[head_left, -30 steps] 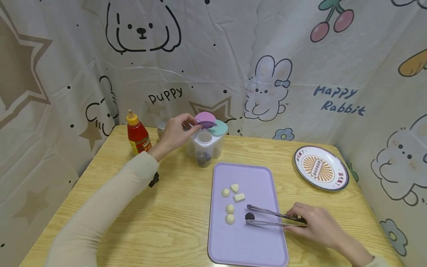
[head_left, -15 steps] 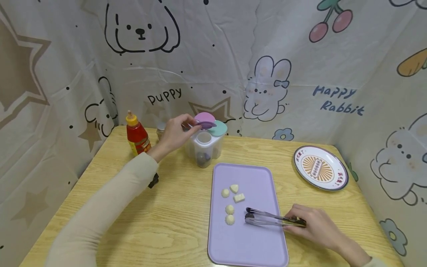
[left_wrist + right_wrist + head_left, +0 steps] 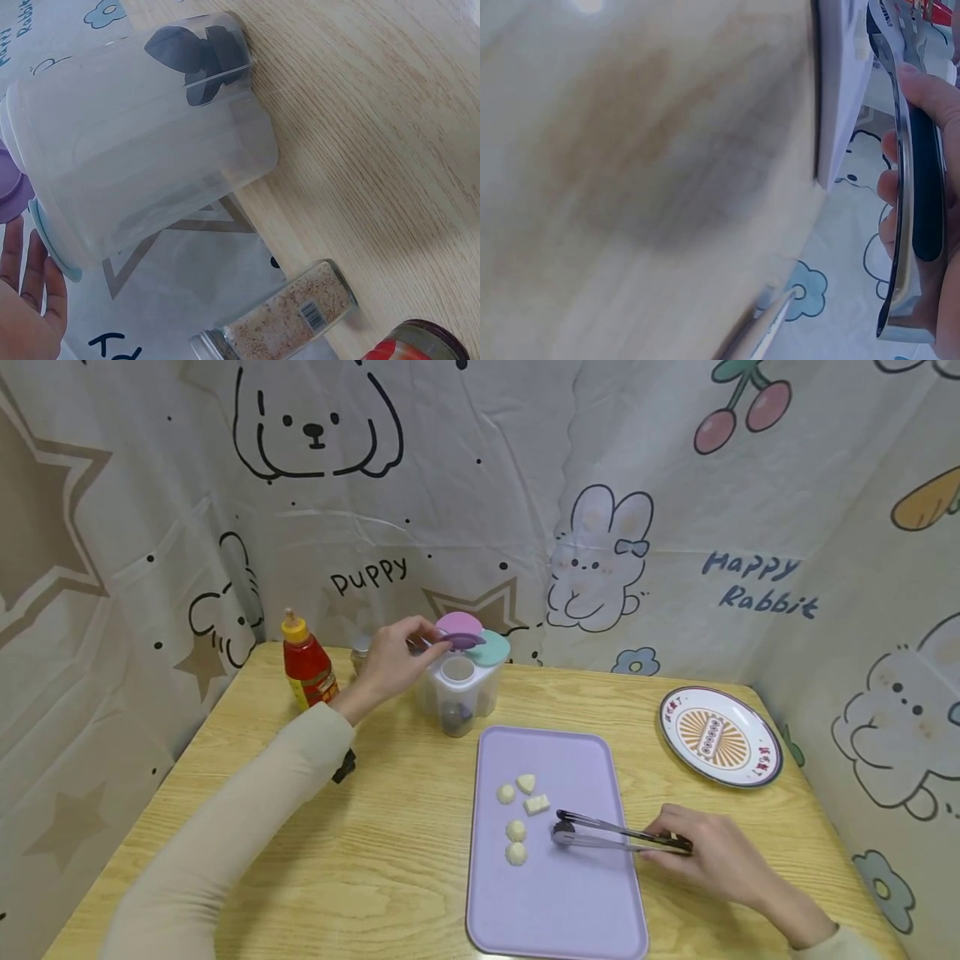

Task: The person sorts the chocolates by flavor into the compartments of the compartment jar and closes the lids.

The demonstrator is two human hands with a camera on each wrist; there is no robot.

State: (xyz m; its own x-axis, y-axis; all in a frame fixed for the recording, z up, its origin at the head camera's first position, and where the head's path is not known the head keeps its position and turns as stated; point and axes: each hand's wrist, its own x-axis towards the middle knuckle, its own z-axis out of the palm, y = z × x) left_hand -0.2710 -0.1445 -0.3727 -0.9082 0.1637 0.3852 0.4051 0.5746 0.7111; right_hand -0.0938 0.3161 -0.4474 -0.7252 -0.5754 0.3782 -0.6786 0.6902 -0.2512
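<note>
My left hand (image 3: 393,662) pinches the raised purple lid (image 3: 461,641) of a clear container (image 3: 459,689) at the back of the table. Dark pieces lie low in one compartment, as the left wrist view also shows. With my right hand (image 3: 708,853) I hold metal tongs (image 3: 615,833) with dark grips, reaching over the lilac tray (image 3: 555,910). A small dark piece (image 3: 563,829) sits by the lower tong tip; whether the tongs clamp it I cannot tell. Several cream-coloured pieces (image 3: 516,831) lie left of the tips.
A red squeeze bottle (image 3: 308,664) and a glass jar of grains (image 3: 289,311) stand left of the container. To the right lies a round printed plate (image 3: 722,737). A dark object (image 3: 345,768) is partly hidden by the left sleeve. Patterned cloth (image 3: 480,510) hangs behind.
The tong tips came closer together around the dark piece, then spread a little, and now sit slightly farther back on the tray. The left hand keeps the purple lid up.
</note>
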